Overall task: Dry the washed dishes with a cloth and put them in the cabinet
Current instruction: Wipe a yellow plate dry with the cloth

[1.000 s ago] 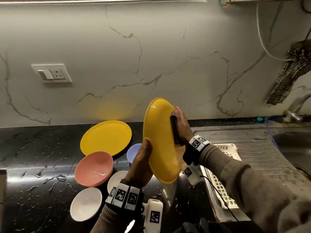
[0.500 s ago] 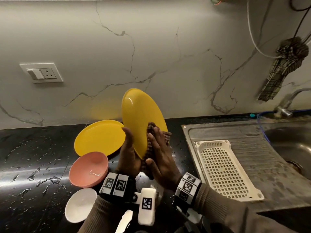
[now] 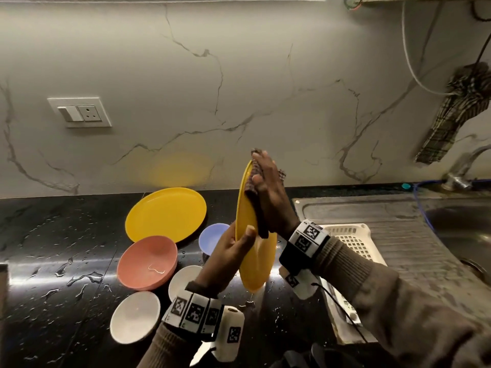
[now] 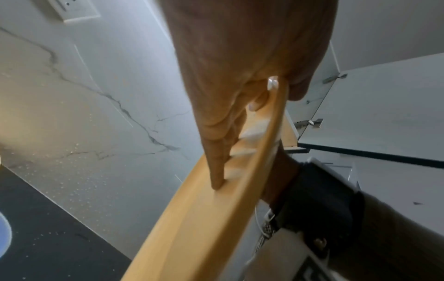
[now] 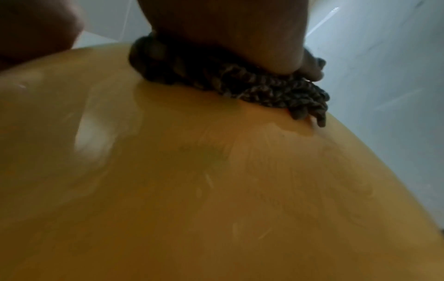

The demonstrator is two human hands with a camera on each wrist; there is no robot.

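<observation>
The left hand (image 3: 225, 257) grips a yellow plate (image 3: 255, 264) by its lower rim, thumb on the near face and fingers (image 4: 217, 171) laid flat along the back, holding it on edge above the black bench (image 3: 53, 261), close to the bench's right end where the steel sink drainboard (image 3: 398, 235) begins. The right hand (image 3: 271, 192) presses a dark woven cloth (image 3: 256, 205) against the upper part of the plate's right face; its fingers lie nearly straight over the cloth, the tips reaching the plate's top rim. In the right wrist view the cloth (image 5: 240, 83) is bunched under the palm, with streaks of water on the yellow surface below it.

On the bench behind and to the left lie a second yellow plate (image 3: 166, 213) near the back edge, a pink bowl (image 3: 147, 262), a lilac bowl (image 3: 212, 239) partly hidden by the left hand, and two white bowls (image 3: 134, 316) (image 3: 182, 284) toward the front edge (the bench itself is spotted with water). A white perforated tray (image 3: 353, 240) sits on the drainboard, and a checked towel (image 3: 451, 112) hangs on the wall above the tap.
</observation>
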